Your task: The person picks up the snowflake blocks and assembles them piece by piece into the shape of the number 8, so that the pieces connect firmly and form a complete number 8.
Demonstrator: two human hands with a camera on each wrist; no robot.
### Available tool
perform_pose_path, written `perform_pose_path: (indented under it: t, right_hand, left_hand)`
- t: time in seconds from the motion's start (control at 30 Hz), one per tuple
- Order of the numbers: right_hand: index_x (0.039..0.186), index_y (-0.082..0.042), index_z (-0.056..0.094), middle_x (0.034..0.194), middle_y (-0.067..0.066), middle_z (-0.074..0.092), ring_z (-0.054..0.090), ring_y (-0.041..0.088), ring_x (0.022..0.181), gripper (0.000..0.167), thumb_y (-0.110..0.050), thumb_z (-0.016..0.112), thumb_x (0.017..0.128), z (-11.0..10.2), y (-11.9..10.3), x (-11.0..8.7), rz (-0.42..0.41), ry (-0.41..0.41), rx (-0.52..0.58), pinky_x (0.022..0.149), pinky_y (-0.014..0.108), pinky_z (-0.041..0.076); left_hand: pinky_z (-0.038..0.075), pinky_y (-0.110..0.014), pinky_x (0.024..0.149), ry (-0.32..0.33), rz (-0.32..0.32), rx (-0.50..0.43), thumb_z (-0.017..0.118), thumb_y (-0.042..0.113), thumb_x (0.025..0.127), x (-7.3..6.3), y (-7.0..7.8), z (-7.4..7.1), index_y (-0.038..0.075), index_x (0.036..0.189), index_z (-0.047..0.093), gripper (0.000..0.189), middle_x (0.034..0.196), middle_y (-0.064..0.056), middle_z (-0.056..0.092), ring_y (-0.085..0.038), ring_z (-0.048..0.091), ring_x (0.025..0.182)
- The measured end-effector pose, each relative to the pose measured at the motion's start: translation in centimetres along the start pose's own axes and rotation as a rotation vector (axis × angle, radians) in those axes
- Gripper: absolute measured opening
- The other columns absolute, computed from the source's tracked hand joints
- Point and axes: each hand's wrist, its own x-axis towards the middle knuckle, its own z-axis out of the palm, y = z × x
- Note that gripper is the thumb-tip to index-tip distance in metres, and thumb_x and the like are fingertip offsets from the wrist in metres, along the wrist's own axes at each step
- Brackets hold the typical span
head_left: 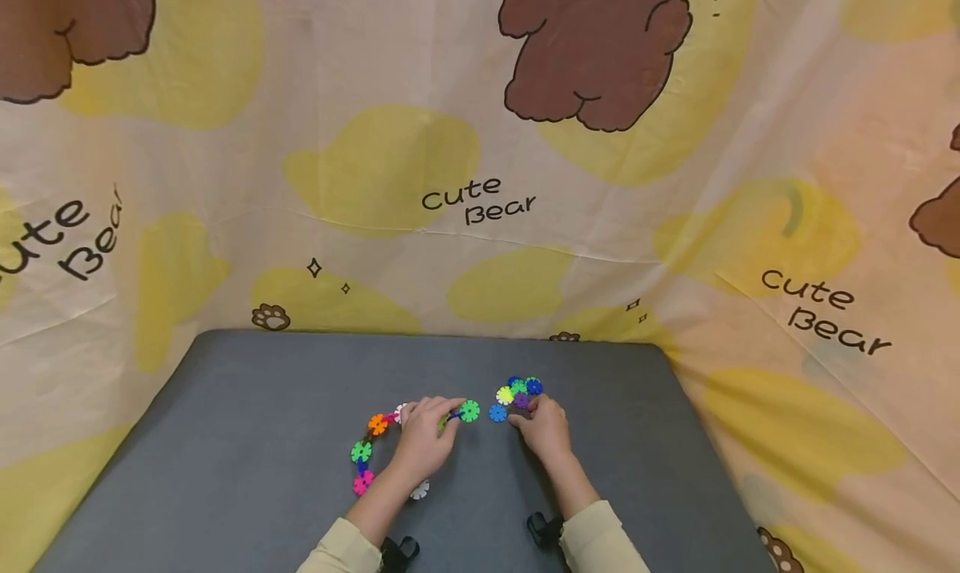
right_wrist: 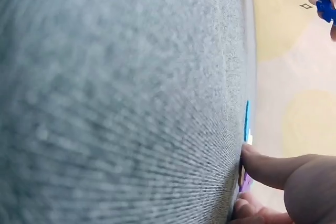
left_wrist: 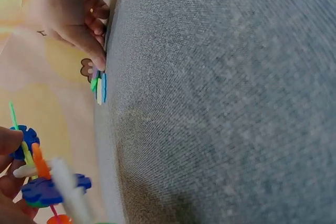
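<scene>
My left hand (head_left: 426,431) pinches a curved chain of interlocking flower-shaped plastic discs, near a green disc (head_left: 469,411) at its end. In the left wrist view, a blue disc (left_wrist: 26,142) of that chain shows beside the left fingers. The chain runs left and down through an orange disc (head_left: 378,425), a green disc (head_left: 362,451) and a pink disc (head_left: 363,482). My right hand (head_left: 547,430) is at a small pile of loose discs, its fingertips by a purple disc (head_left: 521,400). Its thumb is near a blue disc (head_left: 498,413); whether it grips a disc is unclear.
A yellow disc (head_left: 505,396) and a dark blue disc (head_left: 534,386) lie in the pile. A white disc (head_left: 420,490) shows beside the left forearm. The grey table (head_left: 285,381) ends at a bear-print cloth (head_left: 360,248) behind it.
</scene>
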Motion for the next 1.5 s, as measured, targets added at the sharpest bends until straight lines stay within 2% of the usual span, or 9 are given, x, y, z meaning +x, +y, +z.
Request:
perform_pose_path:
  t: [0.17,0.33,0.5,0.67,0.8,0.87,1.1,1.27,1.5]
  right_hand:
    - [0.09,-0.003,0.065,0.079,0.006,0.062,0.057,0.023,0.073,0.034,-0.025,0.088,0.079,-0.3,0.0,0.1,0.064,-0.04,0.001,0.066,0.041,0.05]
    - [0.082,-0.007,0.065,0.074,0.004,0.061,0.054,0.019,0.068,0.025,-0.018,0.087,0.079,-1.0,0.1,-0.2,0.081,-0.09,0.111,0.06,0.033,0.044]
    - [0.081,-0.007,0.068,0.07,0.0,0.067,0.057,0.014,0.065,0.019,-0.016,0.085,0.082,-1.5,-0.4,-1.2,0.012,-0.056,0.249,0.059,0.03,0.046]
    - [0.087,-0.009,0.073,0.075,0.0,0.074,0.065,0.009,0.065,0.014,-0.017,0.084,0.084,-1.1,-1.3,-2.7,-0.117,0.021,0.392,0.062,0.025,0.053]
    - [0.087,-0.011,0.076,0.079,0.002,0.076,0.071,0.014,0.063,0.009,-0.013,0.084,0.083,-1.0,-2.5,-4.1,-0.207,0.058,0.531,0.06,0.024,0.057]
    - [0.086,-0.012,0.077,0.079,0.002,0.077,0.072,0.016,0.062,0.008,-0.012,0.084,0.082,-0.9,-2.9,-4.7,-0.237,0.074,0.564,0.059,0.024,0.058]
    - [0.087,-0.014,0.077,0.077,-0.001,0.076,0.07,0.005,0.061,0.006,-0.012,0.083,0.084,-0.4,-3.7,-5.6,-0.351,0.139,0.481,0.06,0.02,0.057]
    - [0.086,-0.012,0.077,0.075,-0.001,0.076,0.068,0.003,0.059,0.007,-0.011,0.083,0.083,-0.3,-3.8,-5.7,-0.414,0.206,0.428,0.056,0.017,0.054]
    - [0.086,-0.014,0.077,0.075,-0.002,0.077,0.071,0.006,0.065,0.012,-0.012,0.087,0.079,0.1,-3.6,-5.5,-0.532,0.32,0.213,0.053,0.015,0.049]
  left_hand:
    - [0.032,-0.057,0.101,-0.01,0.005,-0.004,0.069,0.009,0.093,0.0,0.0,0.1,0.011,0.123,0.072,0.03,0.111,-0.001,0.072,-0.021,0.061,0.106]
    - [0.032,-0.057,0.099,-0.011,0.005,0.002,0.069,0.008,0.093,0.1,0.1,0.1,0.01,0.121,0.073,0.029,0.109,-0.001,0.073,-0.021,0.061,0.105]
    - [0.032,-0.056,0.099,-0.011,-0.012,0.002,0.069,0.009,0.093,0.2,0.2,0.1,0.01,0.121,0.073,0.028,0.11,-0.003,0.073,-0.022,0.062,0.105]
    - [0.033,-0.055,0.099,-0.009,-0.018,0.012,0.069,0.009,0.094,0.3,0.1,0.2,0.011,0.121,0.073,0.027,0.11,-0.002,0.073,-0.022,0.062,0.105]
    - [0.037,-0.053,0.098,-0.006,-0.014,0.021,0.07,0.012,0.095,0.3,0.1,0.2,0.011,0.122,0.073,0.027,0.112,-0.002,0.073,-0.023,0.063,0.105]
    - [0.038,-0.053,0.098,-0.007,-0.019,0.026,0.07,0.013,0.095,0.2,0.0,0.3,0.012,0.122,0.073,0.028,0.112,-0.002,0.073,-0.023,0.063,0.105]
    - [0.04,-0.053,0.098,0.003,-0.013,0.055,0.07,0.014,0.095,0.3,-0.2,0.3,0.012,0.122,0.073,0.027,0.111,-0.002,0.073,-0.022,0.064,0.105]
    - [0.041,-0.053,0.097,0.009,0.001,0.061,0.07,0.014,0.095,0.2,0.0,0.2,0.011,0.122,0.073,0.027,0.108,-0.002,0.074,-0.022,0.064,0.103]
    - [0.043,-0.055,0.095,0.006,0.019,0.108,0.07,0.013,0.095,0.0,0.5,0.0,0.009,0.122,0.073,0.028,0.107,-0.003,0.074,-0.024,0.065,0.103]
